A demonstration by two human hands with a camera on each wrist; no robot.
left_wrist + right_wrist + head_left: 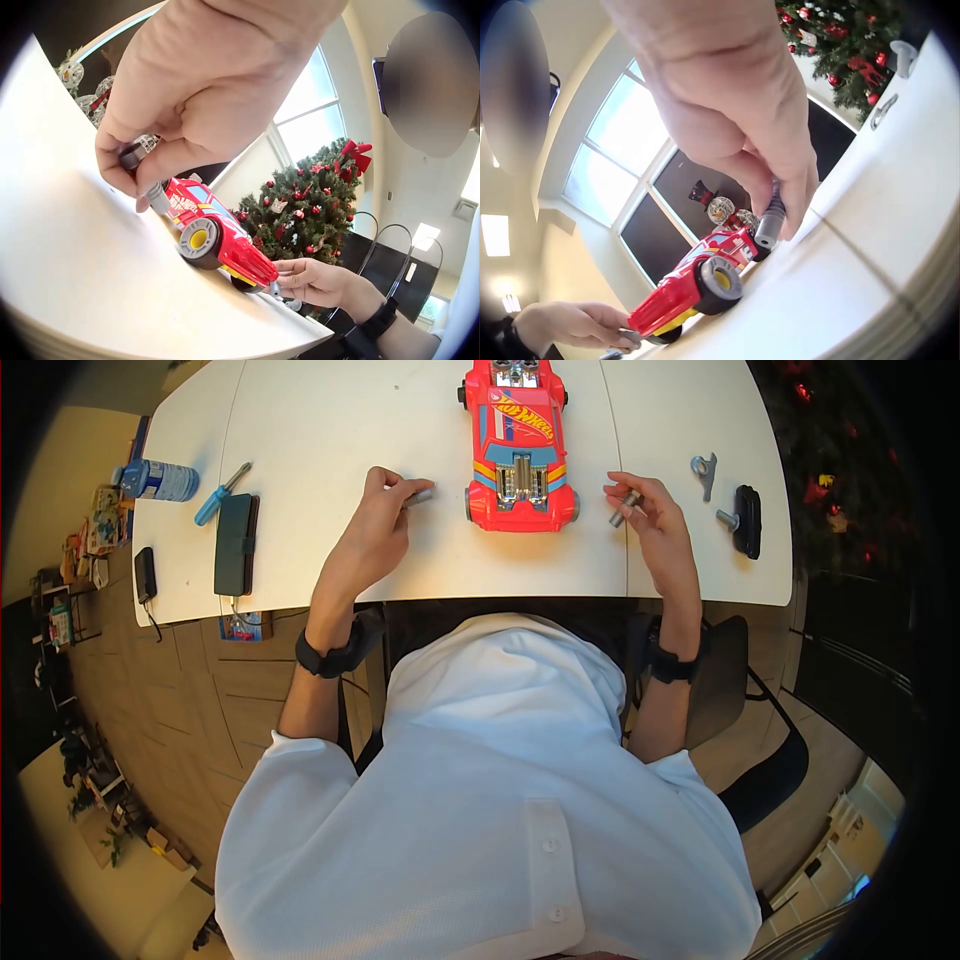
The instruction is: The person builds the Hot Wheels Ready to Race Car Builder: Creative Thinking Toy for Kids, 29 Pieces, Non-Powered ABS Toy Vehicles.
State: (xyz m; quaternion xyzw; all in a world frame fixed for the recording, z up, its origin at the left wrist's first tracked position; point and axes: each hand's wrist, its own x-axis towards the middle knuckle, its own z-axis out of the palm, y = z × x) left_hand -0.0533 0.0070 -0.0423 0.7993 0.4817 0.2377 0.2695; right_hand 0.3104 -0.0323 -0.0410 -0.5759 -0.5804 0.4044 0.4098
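Note:
A red Hot Wheels toy car (513,512) stands on the white table between the two hands, its silver engine facing up. Left of the car, my left hand (368,535) pinches a small grey cylindrical piece (418,498) between thumb and fingers. The left wrist view shows a dark ring on this piece and a ridged grey end (157,198). On the car's other side, my right hand (662,535) pinches another grey cylindrical piece (626,510). A small hole shows in its end (766,238) in the right wrist view. Both hands are apart from the car.
Toward the right lie a grey wrench (706,475), a grey bolt-like piece (727,518) and a black object (747,525). At the left are a blue-handled screwdriver (212,506), a dark wallet-style case (236,545), a water bottle (165,480) and a small black device (145,573) with a cable.

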